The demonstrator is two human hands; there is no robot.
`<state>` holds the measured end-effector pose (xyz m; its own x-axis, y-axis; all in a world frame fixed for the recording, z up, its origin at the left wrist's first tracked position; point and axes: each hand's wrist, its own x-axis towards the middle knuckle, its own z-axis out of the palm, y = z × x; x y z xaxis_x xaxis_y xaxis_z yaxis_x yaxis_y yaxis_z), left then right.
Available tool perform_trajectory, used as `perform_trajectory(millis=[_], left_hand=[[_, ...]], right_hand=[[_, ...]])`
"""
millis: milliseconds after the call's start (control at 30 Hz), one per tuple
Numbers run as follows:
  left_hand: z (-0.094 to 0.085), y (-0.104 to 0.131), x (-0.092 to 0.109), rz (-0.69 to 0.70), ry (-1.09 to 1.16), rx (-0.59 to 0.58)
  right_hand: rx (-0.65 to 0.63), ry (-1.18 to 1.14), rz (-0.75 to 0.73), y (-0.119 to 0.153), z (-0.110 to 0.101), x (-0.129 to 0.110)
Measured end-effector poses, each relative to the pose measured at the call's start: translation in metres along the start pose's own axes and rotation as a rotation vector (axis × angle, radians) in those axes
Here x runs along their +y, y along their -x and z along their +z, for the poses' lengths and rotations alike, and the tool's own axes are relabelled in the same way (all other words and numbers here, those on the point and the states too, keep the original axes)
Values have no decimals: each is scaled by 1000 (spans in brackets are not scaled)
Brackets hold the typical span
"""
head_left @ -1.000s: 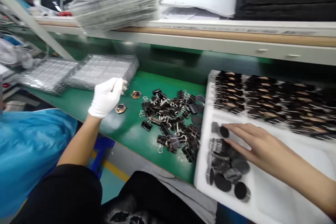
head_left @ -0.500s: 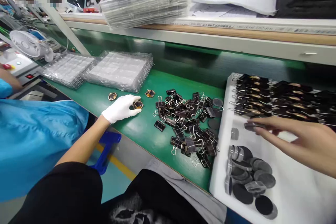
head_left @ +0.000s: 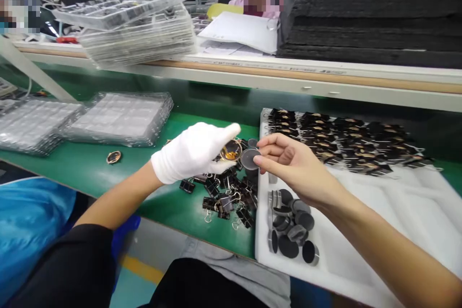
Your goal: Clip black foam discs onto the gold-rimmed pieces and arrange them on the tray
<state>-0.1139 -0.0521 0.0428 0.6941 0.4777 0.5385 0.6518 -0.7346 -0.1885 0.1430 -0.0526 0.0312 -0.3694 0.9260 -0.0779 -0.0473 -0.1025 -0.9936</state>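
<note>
My left hand grips a round gold-rimmed case; my right hand, a grey disc. Three o'clock: black-clipped rows, seemingly done; nine: an unclipped case.

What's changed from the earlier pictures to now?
The gloved left hand has lifted a gold-rimmed watch head off the green bench and carried it right, over the binder clips. The right hand has taken a grey disc from the white foam tray and brought it left, beside the watch head. The clips, tray and another watch head stay put.

A pale shelf tops a green workbench over yellow-striped floor.
</note>
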Motion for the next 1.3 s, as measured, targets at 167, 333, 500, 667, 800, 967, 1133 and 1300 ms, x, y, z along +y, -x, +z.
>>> perform_trajectory(millis=[167, 333, 500, 667, 800, 967, 1133, 1300], left_hand=[[19, -45, 11, 126, 121, 14], [32, -59, 12, 134, 279, 30], [36, -56, 12, -245, 709, -186], [48, -56, 15, -538, 937, -256], [52, -55, 12, -577, 961, -237], [59, -51, -2, -298, 580, -390], [78, -46, 0, 22, 0, -525], [88, -47, 8, 55, -89, -664]], right_hand=[[66, 24, -47, 1, -19, 1], [60, 109, -117, -3, -31, 3], [207, 203, -301, -8, -33, 4], [158, 186, -263, -14, -31, 10], [83, 142, -214, -17, -31, 15], [181, 121, -183, -21, -36, 17], [298, 146, -176, -25, -45, 15], [314, 155, -173, -27, -50, 16]])
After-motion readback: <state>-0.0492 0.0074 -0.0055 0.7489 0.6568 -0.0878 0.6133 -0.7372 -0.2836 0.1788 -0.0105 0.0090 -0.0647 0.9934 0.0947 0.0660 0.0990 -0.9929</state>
